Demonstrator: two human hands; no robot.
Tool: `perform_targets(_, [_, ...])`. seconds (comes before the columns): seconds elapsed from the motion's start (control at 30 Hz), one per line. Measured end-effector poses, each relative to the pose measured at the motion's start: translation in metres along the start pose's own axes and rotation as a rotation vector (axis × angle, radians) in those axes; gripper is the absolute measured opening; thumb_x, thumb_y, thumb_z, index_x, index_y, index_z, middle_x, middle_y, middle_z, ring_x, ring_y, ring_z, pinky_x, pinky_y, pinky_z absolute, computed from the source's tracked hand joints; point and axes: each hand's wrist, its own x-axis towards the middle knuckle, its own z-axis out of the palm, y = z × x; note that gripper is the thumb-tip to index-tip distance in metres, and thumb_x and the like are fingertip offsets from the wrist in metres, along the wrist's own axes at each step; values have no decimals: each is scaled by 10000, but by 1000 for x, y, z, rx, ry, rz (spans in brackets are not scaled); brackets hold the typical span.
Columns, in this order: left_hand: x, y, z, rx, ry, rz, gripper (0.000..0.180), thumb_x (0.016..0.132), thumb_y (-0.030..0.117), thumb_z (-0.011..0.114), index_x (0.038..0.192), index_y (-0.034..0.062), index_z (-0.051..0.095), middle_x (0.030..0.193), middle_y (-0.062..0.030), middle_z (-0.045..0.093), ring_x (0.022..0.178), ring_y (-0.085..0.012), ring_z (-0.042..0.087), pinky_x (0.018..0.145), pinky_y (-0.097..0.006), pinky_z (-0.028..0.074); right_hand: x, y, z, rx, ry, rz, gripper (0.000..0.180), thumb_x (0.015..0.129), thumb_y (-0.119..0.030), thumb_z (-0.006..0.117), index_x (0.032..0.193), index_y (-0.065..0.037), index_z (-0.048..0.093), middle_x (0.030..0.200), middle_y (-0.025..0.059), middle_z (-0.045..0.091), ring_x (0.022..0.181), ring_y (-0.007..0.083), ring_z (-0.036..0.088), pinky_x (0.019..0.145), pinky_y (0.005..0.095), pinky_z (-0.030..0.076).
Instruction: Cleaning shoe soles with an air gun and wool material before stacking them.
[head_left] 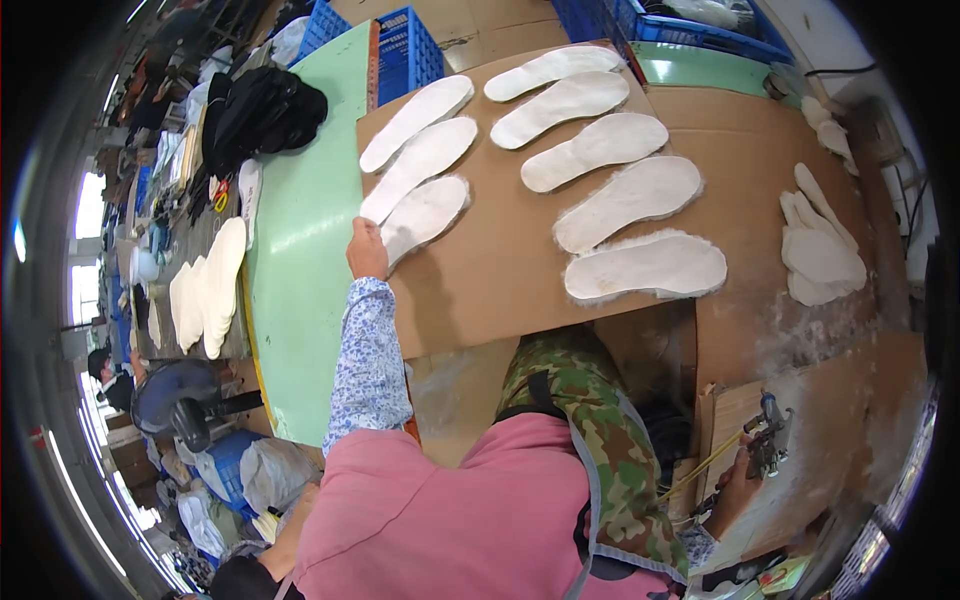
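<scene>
My left hand (pixel 367 250) is closed at the near ends of two white insoles, the middle one (pixel 425 165) and the lowest one (pixel 428 215) of the left column; it seems to pinch an end, partly hidden by the fingers. A third insole (pixel 418 120) lies above them. To the right is a second column of several white insoles with fuzzy edges, the nearest one (pixel 645 267) close to the cardboard's front edge. Low at the right, my right hand (pixel 737 490) grips a metal spray gun (pixel 768 440) with a thin yellow hose (pixel 705 467).
A cardboard sheet (pixel 500 290) carries the insoles, beside a green tabletop (pixel 300 230). More insoles are stacked at the far left (pixel 215 290) and the right (pixel 820 250). Blue crates (pixel 410 55) stand beyond. A fan (pixel 180 400) and a person's arm (pixel 290 535) are at lower left.
</scene>
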Motion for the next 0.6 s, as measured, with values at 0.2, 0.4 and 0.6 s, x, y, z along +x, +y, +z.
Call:
perform_targets(0.2, [9,55,54,245,-113,817,555,776,31,568,1318,97,467,1152,-106,579,1139,-287,494,964,-455,335,-16,1,3,51,95,38,249,921,-115,551,1117,22,619,813,-1,619,443,6,317,386,192,247])
perform_targets(0.4, [58,95,88,483,-297,1015,623,734,-34,526,1334,102,431,1117,-66,596,1064,-264,518,911,-427,356,-31,12,-4,-37,135,88,279,918,-132,563,1143,28,602,837,6,634,440,6,322,387,206,238])
perform_targets(0.6, [77,123,97,859,-531,1075,506,683,-64,515,1167,69,450,939,-109,622,973,-284,560,795,-433,368,-44,19,-2,24,222,128,286,909,-144,581,1137,29,597,876,22,648,434,9,329,385,201,246])
